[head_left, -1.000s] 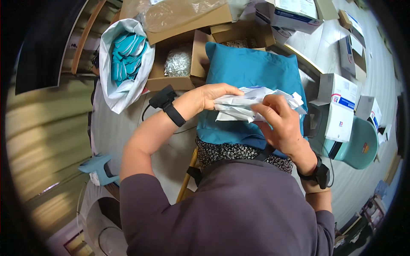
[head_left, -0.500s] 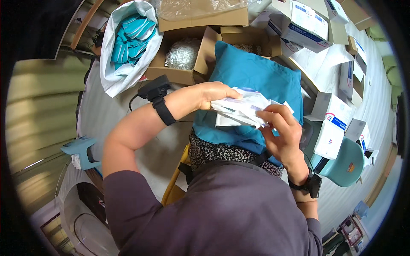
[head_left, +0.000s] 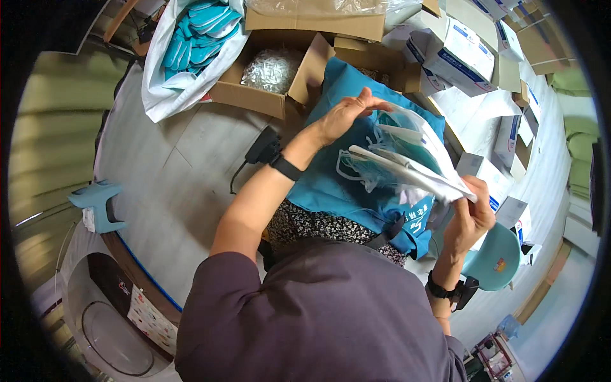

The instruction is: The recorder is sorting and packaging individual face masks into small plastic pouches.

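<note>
Over the teal cloth bag (head_left: pixel 331 169) on my lap, several flat white packets (head_left: pixel 417 175) hang fanned out, partly smeared by motion. Pale teal face masks (head_left: pixel 369 172) with white ear loops show among them. My right hand (head_left: pixel 474 210) is closed on the near right end of the packets. At their far left end, my left hand (head_left: pixel 350 118) has its fingers pinched on the packets' upper edge, the fingertips partly hidden. Both wrists wear black straps with a small device.
A white sack of teal pads (head_left: pixel 200 38) stands at the far left. Beside it, an open cardboard box (head_left: pixel 248 99) holds a clear bundle. White and blue boxes (head_left: pixel 461 57) crowd the far right. A teal stool (head_left: pixel 493 264) is at right, a blue one (head_left: pixel 98 204) at left.
The packets have swung from a flat stack to a tilted fan, and the masks have come into sight. My right hand has moved right and down; my left hand has moved right and farther away.
</note>
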`<state>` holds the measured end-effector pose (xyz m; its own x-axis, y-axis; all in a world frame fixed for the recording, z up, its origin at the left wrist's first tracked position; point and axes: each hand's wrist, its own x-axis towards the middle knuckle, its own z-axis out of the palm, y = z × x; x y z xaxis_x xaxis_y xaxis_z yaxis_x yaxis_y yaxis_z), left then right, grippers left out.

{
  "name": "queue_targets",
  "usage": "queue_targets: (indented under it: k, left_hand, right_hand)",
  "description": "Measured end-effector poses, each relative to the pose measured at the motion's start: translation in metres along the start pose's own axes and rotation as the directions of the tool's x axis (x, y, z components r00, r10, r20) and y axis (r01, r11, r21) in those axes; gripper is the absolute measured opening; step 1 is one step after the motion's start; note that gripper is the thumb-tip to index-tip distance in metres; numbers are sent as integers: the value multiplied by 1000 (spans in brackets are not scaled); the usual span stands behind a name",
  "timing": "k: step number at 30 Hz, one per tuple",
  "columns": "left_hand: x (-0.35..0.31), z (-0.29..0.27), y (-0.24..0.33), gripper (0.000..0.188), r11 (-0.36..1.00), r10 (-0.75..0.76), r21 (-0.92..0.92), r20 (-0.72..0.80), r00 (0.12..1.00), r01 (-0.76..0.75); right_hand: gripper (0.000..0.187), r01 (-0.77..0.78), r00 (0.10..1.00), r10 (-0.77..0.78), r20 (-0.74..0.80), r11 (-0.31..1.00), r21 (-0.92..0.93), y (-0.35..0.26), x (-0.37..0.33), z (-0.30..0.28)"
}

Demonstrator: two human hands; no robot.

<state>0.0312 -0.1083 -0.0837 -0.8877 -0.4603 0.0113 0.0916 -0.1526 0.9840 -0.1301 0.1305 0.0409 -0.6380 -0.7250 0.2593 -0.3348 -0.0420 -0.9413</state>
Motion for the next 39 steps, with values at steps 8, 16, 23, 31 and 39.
queue_targets:
  k: [8,16,23,31,39]
  left_hand:
    - [21,18,-5,78,994,73,75,41,996,-76]
    - [3,26,12,56,982,-52,188,124,991,28]
    - [-12,43,33,35,991,-129,-8,121,984,131]
    - [-9,43,-2,21,890,-60,446,-82,995,91]
    - [-18,51,23,58,439,-225,887,-47,973,144]
  right_hand:
    - [15,31,999,-23,-47,986,161,40,-3,-64]
    - [29,-123,986,166,1,725,678,51,-16,-93]
    - [19,-220,937,341,-75,745,630,69,-15,-87]
    - [17,-184,928,373,-5,469,864,102,-9,-157]
    - [18,-225,877,421,-229,783,579,161,-39,-187]
